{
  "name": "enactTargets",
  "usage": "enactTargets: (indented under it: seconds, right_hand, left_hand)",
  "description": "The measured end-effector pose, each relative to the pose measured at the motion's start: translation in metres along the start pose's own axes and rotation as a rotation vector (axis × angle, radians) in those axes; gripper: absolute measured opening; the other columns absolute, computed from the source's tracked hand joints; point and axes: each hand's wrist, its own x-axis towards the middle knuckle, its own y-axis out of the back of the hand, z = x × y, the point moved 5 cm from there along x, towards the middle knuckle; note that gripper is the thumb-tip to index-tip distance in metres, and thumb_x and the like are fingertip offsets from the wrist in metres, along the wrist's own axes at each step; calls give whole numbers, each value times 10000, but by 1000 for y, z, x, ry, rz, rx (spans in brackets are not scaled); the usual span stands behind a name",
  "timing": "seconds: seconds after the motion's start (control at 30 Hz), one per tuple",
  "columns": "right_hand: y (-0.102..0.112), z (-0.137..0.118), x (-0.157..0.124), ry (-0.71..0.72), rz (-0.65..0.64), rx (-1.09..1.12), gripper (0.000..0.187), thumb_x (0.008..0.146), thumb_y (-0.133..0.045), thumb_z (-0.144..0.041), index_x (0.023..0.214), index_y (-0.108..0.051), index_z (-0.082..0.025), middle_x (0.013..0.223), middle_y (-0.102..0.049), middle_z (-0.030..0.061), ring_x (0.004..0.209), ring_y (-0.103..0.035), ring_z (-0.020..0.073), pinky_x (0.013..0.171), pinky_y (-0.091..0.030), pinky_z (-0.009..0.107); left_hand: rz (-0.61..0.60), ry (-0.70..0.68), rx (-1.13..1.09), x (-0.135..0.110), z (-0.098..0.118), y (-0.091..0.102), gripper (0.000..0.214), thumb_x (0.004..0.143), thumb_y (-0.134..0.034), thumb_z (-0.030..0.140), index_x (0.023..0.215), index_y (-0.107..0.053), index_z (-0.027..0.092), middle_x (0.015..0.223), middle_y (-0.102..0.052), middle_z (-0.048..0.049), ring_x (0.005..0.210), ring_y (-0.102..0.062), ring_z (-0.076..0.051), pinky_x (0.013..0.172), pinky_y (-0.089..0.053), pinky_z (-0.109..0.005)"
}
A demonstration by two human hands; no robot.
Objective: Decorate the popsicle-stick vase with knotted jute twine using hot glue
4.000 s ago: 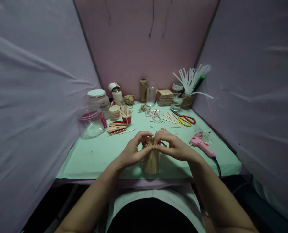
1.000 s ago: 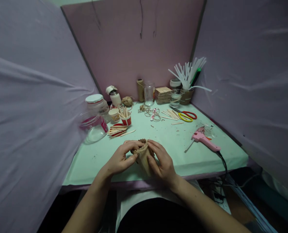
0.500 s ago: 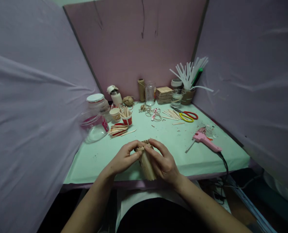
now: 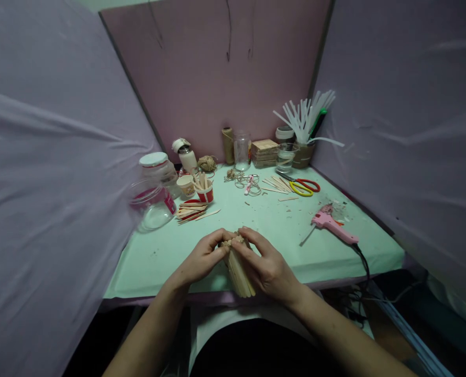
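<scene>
A holder made of popsicle sticks [image 4: 240, 272] is held between my two hands at the front edge of the table, tilted with its lower end toward me. My left hand [image 4: 208, 255] grips the upper left rim, thumb on the near side. On the right side, my right hand [image 4: 267, 264] wraps round it, its thumb and fingers pressed to the top rim. The rim shows a row of rounded stick ends. The inside and the far side are hidden by my fingers.
To the right lies a pink glue gun [image 4: 333, 225] with its cord over the edge. Behind are scissors [image 4: 303, 186], loose sticks [image 4: 278, 184] and twine [image 4: 207, 163]. A glass jar [image 4: 152, 207], a red cup of sticks [image 4: 204, 193] and more sticks [image 4: 191, 211] stand left.
The stick holder has tipped a little, its lower end now slightly nearer to me. Both hands keep their hold on it, with small shifts of the right hand.
</scene>
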Motion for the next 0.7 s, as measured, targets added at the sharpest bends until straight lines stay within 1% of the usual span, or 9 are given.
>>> enactTargets:
  seconds: [0.07,0.17,0.27,0.33,0.43,0.5,0.57,0.63,0.7]
  right_hand:
    - [-1,-1,-2,-13,-12,-12,521,890,-477,-126,1403,-443,-211,1363,-473,190,1306,-446,290,1002,-489,476]
    - [-3,-3,-3,-55,-23,-24,488,896,-472,-147,1383,-467,-189,1342,-483,200,1286,-464,290,1001,-490,482]
    - [-4,-4,-2,-117,-1,-33,480,897,-480,-172,1376,-476,-200,1336,-495,190,1260,-488,291,996,-494,489]
    - [-4,-5,-1,-149,23,-15,495,899,-471,-167,1392,-454,-217,1341,-506,172,1260,-493,280,1006,-491,483]
    - [-1,-5,-2,-168,61,75,522,904,-455,-148,1419,-403,-220,1374,-497,150,1285,-480,253,1031,-477,453]
    - [4,-3,-3,-184,105,140,517,901,-464,-150,1410,-403,-218,1395,-483,143,1300,-465,249,1039,-467,449]
    - [14,1,-4,-218,164,168,472,898,-476,-158,1364,-449,-227,1382,-496,133,1293,-470,253,1037,-459,463]
    - [27,10,-7,-260,217,146,392,899,-483,-164,1283,-515,-237,1321,-546,121,1251,-504,250,1024,-458,469]
    - [43,24,-12,-300,253,74,302,901,-492,-183,1189,-567,-236,1253,-585,114,1195,-540,244,1004,-462,460]
  left_hand:
    - [28,22,-63,1,-8,-6,200,848,-536,354,909,-586,170,924,-612,-36,885,-531,-182,824,-418,-286]
    - [100,36,-219,4,-23,-13,180,833,-535,344,829,-567,167,929,-601,-41,894,-526,-186,838,-415,-296]
    - [167,17,-325,6,-32,-18,203,842,-549,367,797,-551,169,941,-583,-41,897,-519,-173,843,-412,-284]
    - [181,16,-357,7,-35,-19,230,852,-553,395,793,-540,174,959,-576,-42,908,-516,-165,853,-413,-276]
    - [204,57,-458,5,-41,-19,269,843,-563,436,777,-506,182,946,-569,-35,846,-519,-148,802,-435,-269]
    - [236,67,-552,4,-43,-17,283,827,-578,442,768,-488,181,928,-564,-29,795,-520,-137,755,-446,-269]
    - [267,57,-635,3,-43,-14,292,808,-597,443,766,-481,178,917,-563,-27,785,-533,-141,743,-458,-284]
    - [277,48,-697,3,-40,-11,308,791,-612,452,763,-474,178,912,-566,-31,792,-557,-160,742,-479,-316]
    - [263,46,-747,4,-36,-10,313,786,-617,456,763,-475,178,933,-574,-36,808,-585,-188,742,-499,-358]
